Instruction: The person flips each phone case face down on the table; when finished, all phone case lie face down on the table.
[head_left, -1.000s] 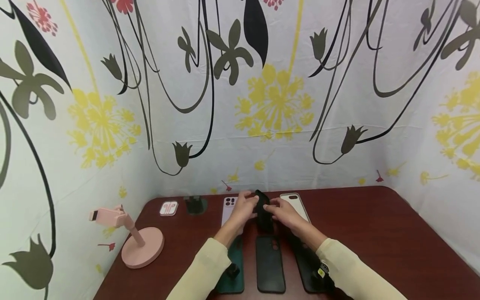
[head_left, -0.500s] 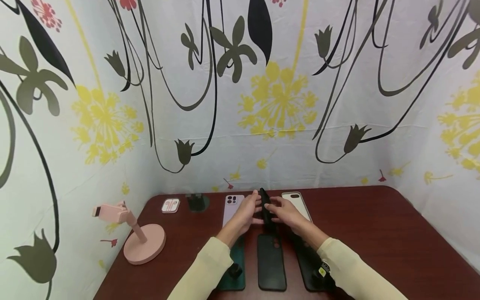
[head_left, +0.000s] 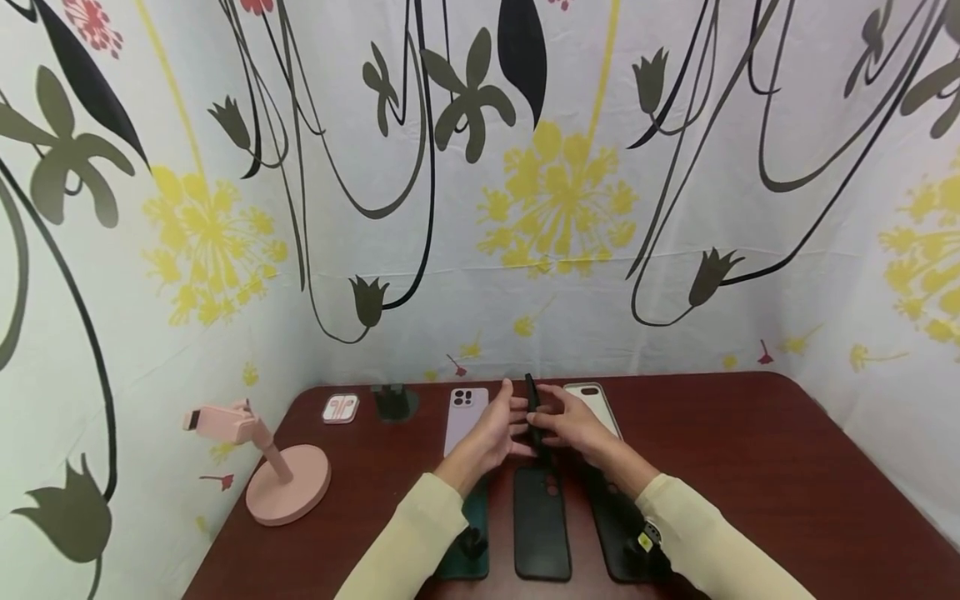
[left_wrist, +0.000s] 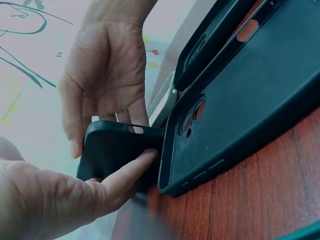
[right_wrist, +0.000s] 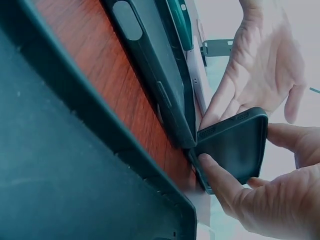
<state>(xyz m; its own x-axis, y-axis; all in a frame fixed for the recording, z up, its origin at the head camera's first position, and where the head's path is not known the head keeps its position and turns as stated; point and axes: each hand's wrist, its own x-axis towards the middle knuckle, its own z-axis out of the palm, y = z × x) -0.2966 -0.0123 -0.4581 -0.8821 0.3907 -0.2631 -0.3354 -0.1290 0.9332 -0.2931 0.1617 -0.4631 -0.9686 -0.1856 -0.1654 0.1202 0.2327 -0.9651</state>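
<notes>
A black phone case (head_left: pixel 534 417) stands nearly edge-on between both hands above the back middle of the table. My right hand (head_left: pixel 572 423) pinches it by its edges; in the right wrist view a fingertip lies in its hollow inside (right_wrist: pixel 232 145). My left hand (head_left: pixel 495 425) faces the case with straightened fingers, a fingertip touching its outer side in the left wrist view. Just in front lies an empty black phone case (head_left: pixel 542 533). A lilac phone case (head_left: pixel 465 417) lies beside my left hand, and a white phone case (head_left: pixel 596 407) lies partly behind my right hand.
A teal case (head_left: pixel 471 508) and a larger black case (head_left: pixel 617 533) lie under my forearms. A pink phone stand (head_left: pixel 288 487), a small white earphone box (head_left: pixel 341 408) and a dark green stand (head_left: pixel 393 403) are at the left. A patterned curtain (head_left: pixel 480 317) surrounds the table.
The black case has turned from showing its broad face to nearly edge-on. My left hand has let go of its hold, and its fingers have straightened beside the case.
</notes>
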